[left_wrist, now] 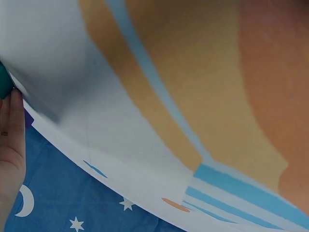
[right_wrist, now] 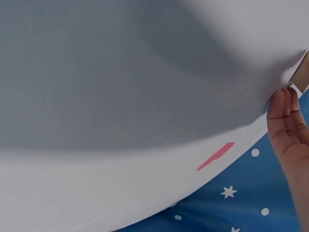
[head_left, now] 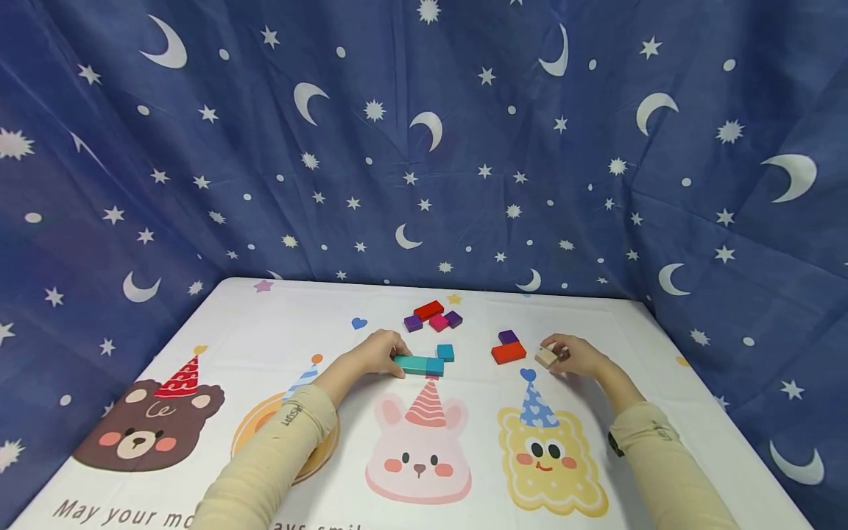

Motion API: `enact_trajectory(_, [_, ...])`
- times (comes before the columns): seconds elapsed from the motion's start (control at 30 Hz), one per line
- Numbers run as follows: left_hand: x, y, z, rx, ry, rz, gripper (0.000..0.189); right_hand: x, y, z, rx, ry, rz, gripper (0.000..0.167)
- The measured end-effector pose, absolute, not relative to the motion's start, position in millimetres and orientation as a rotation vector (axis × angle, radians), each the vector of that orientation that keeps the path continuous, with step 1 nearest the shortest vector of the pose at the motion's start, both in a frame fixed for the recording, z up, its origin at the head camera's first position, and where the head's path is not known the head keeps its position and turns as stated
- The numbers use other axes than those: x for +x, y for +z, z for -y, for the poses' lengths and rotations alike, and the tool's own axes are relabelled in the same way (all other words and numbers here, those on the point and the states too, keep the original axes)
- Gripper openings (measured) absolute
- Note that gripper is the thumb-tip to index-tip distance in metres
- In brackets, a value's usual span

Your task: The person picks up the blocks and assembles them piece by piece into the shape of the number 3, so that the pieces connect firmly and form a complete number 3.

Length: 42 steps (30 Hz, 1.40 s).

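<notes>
In the head view my left hand (head_left: pixel 377 353) pinches the left end of a green block (head_left: pixel 412 364), thumb on the near side and fingers on the far side. A teal block (head_left: pixel 434 366) lies end to end with it on the right, and another teal block (head_left: pixel 446 353) sits just behind. My right hand (head_left: pixel 578 356) grips a plain wood-coloured block (head_left: pixel 546 358) between thumb and fingers, low over the cloth. In the right wrist view, part of this wooden block (right_wrist: pixel 302 75) shows at the fingertips. Only a corner of the green block (left_wrist: pixel 5 82) appears in the left wrist view.
Between the hands lie an orange-red block (head_left: pixel 509 353) and a purple block (head_left: pixel 508 337). Farther back is a group with a red block (head_left: pixel 429 310), a pink block (head_left: pixel 439 322) and two purple ones. A blue starry curtain (head_left: pixel 464 221) borders the white printed tablecloth (head_left: pixel 298 309).
</notes>
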State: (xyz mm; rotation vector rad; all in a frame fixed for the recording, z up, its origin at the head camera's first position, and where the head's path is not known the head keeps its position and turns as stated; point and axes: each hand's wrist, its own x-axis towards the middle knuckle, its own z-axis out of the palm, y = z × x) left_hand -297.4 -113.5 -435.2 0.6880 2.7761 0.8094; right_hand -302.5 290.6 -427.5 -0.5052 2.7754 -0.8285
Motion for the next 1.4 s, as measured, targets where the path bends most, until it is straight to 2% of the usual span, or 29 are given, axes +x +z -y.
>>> enact_trajectory(1.03, [-294.0, -431.7, 111.5, 0.663, 0.816, -2.776, 0.033, -304.1, -423.4, -281.2, -0.595, -0.613, -2.872, 0.028])
enact_trajectory(1.4, [-292.9, -430.3, 111.1, 0.666, 0.796, -2.788, 0.033, -301.7, -428.0, -283.3, -0.486, -0.645, -2.889, 0.027])
